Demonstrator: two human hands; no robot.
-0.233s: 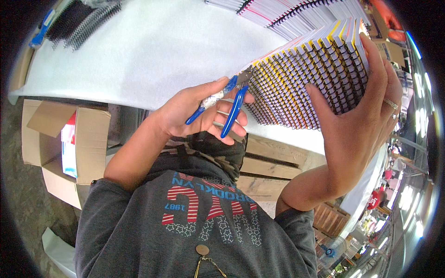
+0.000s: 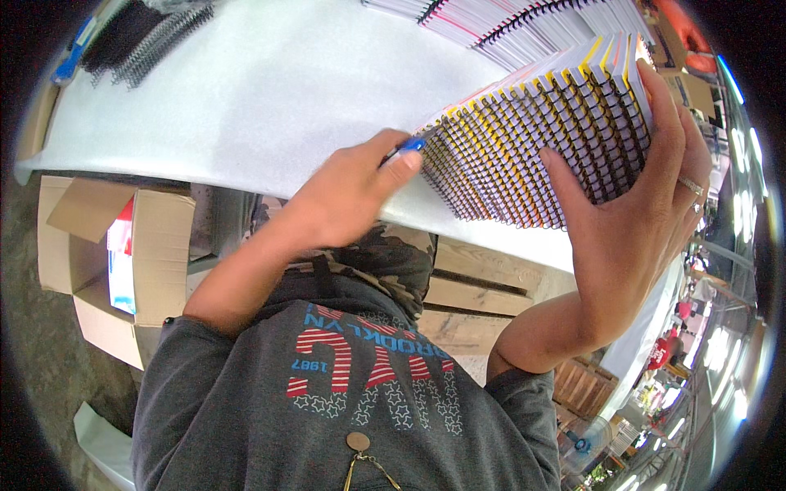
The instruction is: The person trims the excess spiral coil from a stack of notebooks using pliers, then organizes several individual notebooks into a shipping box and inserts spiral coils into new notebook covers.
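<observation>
A thick row of spiral-bound notebooks [image 2: 524, 151] stands at the table's right, black coils facing me and yellow edges showing between the white pages. My right hand [image 2: 639, 184] spans its right end, the thumb over the coils and the fingers behind the last notebook. My left hand [image 2: 352, 192] is closed round blue-handled pliers [image 2: 413, 145]. The dark tip of the pliers reaches the coils at the upper left end of the row. Most of the handles are hidden inside that hand.
More spiral-bound notebooks [image 2: 540, 33] lie at the far right of the white table [image 2: 246, 98]. Loose dark coils [image 2: 151, 41] and a blue-handled tool [image 2: 75, 53] sit at the far left. An opened cardboard box [image 2: 164, 258] is at lower left, and a wooden pallet [image 2: 475, 278] nearer me.
My left hand has turned over and its fingers have closed round the pliers, whose handles were spread apart before. The right hand and the notebooks have stayed in place.
</observation>
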